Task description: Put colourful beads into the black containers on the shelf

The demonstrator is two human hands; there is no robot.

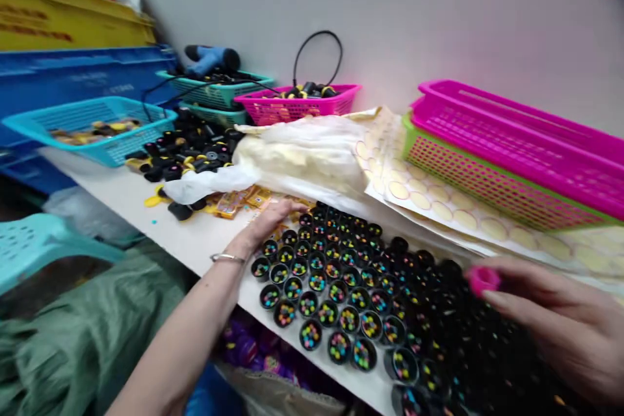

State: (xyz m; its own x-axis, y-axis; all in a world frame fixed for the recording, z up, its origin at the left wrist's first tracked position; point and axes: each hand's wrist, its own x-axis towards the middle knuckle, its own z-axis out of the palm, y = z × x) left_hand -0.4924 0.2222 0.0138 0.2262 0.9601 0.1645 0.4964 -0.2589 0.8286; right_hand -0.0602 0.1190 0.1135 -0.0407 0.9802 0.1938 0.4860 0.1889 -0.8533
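My right hand (560, 318), at the right, pinches a small bright pink cup (484, 279) between thumb and fingers. It is held above the crowded rows of black cups. The hand is slightly blurred. Many of these small round black cups (311, 334) stand upright on the table, with colourful little balls inside. My left hand (268, 224) reaches to the far left edge of the rows, its fingers stretched towards the cups; their tips are hard to make out. Beside it lie small orange packets (230, 203). A bracelet (227, 259) circles the left wrist.
Black and yellow parts (195, 149) are heaped behind the packets. A turquoise basket (104, 149), a pink basket (297, 110) and stacked pink and green baskets (507, 136) line the back. Sticker sheets (429, 198) lie behind the cups. A blue tool (209, 60) rests on a basket.
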